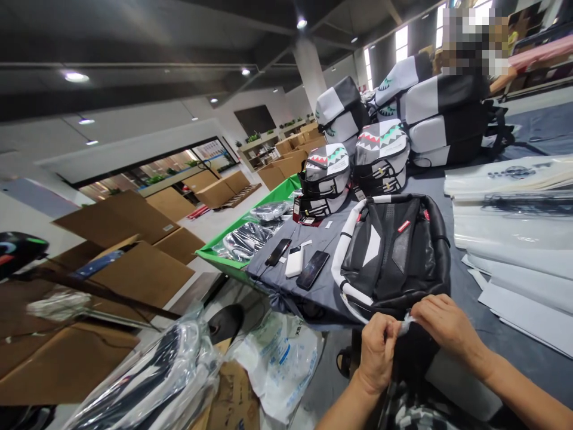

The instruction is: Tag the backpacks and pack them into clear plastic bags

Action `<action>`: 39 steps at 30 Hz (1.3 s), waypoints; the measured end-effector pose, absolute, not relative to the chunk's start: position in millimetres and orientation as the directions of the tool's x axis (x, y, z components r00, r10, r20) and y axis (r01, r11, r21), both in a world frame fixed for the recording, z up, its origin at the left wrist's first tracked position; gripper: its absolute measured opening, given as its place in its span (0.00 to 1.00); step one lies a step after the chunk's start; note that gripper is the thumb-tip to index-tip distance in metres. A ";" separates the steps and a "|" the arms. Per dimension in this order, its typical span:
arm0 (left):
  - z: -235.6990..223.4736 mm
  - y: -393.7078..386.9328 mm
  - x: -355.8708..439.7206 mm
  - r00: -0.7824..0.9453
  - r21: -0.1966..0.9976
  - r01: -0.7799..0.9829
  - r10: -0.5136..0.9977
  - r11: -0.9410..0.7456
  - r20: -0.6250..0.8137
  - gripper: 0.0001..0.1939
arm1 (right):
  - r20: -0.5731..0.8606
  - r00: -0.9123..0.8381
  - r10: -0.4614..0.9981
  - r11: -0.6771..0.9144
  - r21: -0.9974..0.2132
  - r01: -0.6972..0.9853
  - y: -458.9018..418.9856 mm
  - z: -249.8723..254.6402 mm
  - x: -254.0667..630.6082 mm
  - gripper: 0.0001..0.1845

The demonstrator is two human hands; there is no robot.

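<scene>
A black and white backpack lies on the grey cloth-covered table, its straps facing up. Just in front of its near edge, my left hand and my right hand are close together, both with fingers pinched. Between them stretches a small crumpled piece of clear plastic, held from both sides. Whether it joins onto anything below cannot be made out. To the left of the backpack lie two dark phones and a white power bank.
Stacked backpacks stand at the table's back. White plastic bags are piled on the right. A green bin holds wrapped goods on the left. Cardboard boxes and a plastic-wrapped bag stand lower left. Someone is at the far right.
</scene>
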State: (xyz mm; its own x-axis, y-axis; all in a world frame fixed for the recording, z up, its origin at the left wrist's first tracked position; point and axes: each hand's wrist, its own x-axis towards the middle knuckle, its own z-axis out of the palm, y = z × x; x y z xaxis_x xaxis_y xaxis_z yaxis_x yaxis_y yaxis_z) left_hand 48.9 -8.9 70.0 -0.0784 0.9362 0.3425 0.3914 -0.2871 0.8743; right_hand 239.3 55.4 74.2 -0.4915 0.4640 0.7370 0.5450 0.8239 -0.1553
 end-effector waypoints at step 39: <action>38.2 -9.8 57.5 0.346 0.050 0.870 0.679 -0.490 0.648 0.09 | 0.660 -0.631 0.408 0.848 -0.017 0.531 40.2 62.4 239.9 0.14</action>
